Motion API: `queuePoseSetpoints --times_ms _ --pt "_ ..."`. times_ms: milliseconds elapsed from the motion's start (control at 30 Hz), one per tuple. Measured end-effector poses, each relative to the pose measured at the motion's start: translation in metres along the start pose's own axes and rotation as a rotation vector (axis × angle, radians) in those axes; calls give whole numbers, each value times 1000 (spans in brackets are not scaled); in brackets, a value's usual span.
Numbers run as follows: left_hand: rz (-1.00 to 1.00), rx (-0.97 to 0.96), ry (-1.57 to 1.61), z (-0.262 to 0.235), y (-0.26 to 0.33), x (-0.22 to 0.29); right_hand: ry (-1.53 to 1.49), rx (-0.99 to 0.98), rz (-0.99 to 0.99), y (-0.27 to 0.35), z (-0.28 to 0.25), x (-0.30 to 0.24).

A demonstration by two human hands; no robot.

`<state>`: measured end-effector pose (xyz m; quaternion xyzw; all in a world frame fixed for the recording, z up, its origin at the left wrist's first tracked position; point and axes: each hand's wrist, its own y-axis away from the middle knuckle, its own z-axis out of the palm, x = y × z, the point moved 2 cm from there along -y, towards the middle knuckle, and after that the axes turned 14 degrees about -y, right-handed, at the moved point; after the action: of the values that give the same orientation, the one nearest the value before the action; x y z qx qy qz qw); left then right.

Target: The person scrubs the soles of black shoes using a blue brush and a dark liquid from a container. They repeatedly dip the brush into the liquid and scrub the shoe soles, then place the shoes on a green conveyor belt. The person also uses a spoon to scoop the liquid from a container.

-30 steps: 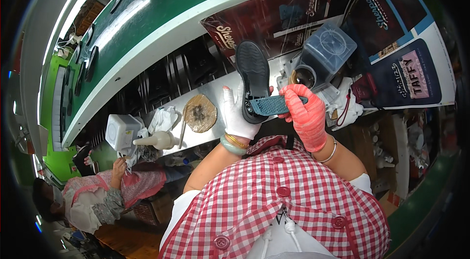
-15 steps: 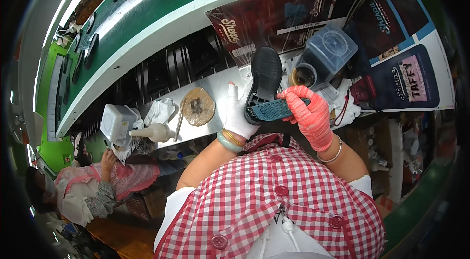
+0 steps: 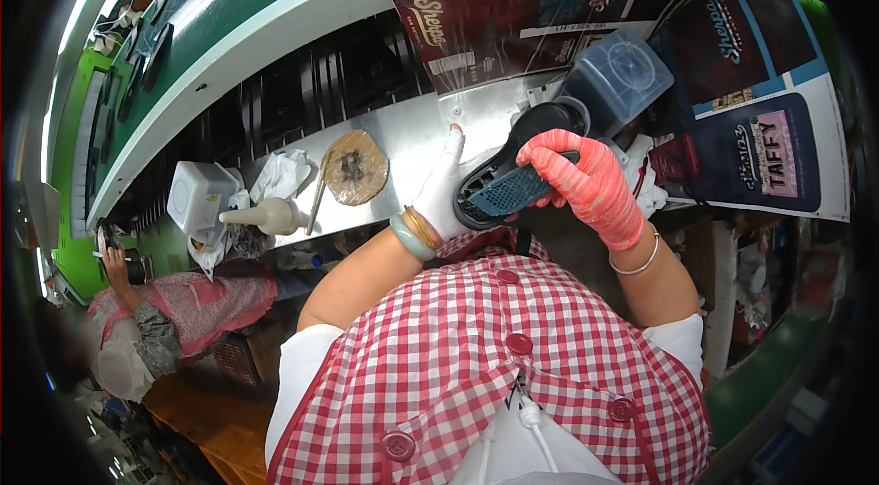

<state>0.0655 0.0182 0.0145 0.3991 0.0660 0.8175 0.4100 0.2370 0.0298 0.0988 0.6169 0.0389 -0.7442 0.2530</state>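
A black shoe sole (image 3: 497, 161) lies at a slant in front of me, its heel end nearest me and its toe toward the clear plastic box. My left hand (image 3: 439, 192), in a white glove, grips the heel end from the left, thumb pointing away. My right hand (image 3: 586, 181), in a coral knitted glove, pinches a teal, textured heel-shaped piece (image 3: 511, 191) over the sole's heel cavity. One end of that piece sits at the heel; the other is between my right fingers. Whether it is fixed to the sole, I cannot tell.
The clear box (image 3: 619, 82) stands at the back right. A brown wrapped disc (image 3: 357, 175) with a stick, a pale nozzle bottle (image 3: 267, 217) and a white container (image 3: 199, 198) stand left. Behind runs a green conveyor belt (image 3: 302, 4). A co-worker's hand (image 3: 115, 267) is far left.
The sole's toe has swung to the right, toward the clear box. Both my hands still hold the sole and the teal piece. The co-worker's hand has moved left.
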Motion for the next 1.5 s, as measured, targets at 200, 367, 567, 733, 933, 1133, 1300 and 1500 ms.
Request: queuePoseSetpoints --times_ms 200,367,567,733,933,1133,1300,1500 --pt "-124 -189 -24 -10 -5 -10 82 -45 73 -8 1 -4" --pt "-190 -195 -42 -11 -5 -10 126 -149 63 -14 4 -11" --pt "-275 -192 -91 -15 -3 -6 169 -204 79 -19 11 -15" --pt "-321 -239 -108 -25 -4 -5 112 -228 106 -20 12 -12" --pt "-359 -284 -140 -40 -8 -5 120 -288 97 -23 19 -9" --pt "-391 -172 -201 -44 -5 -2 71 -260 189 -26 18 -5" --pt "-452 -217 -239 -41 -1 6 117 -238 267 -24 7 -6" --pt "-460 -274 -195 -53 -8 -1 113 -237 262 -20 -10 -1"
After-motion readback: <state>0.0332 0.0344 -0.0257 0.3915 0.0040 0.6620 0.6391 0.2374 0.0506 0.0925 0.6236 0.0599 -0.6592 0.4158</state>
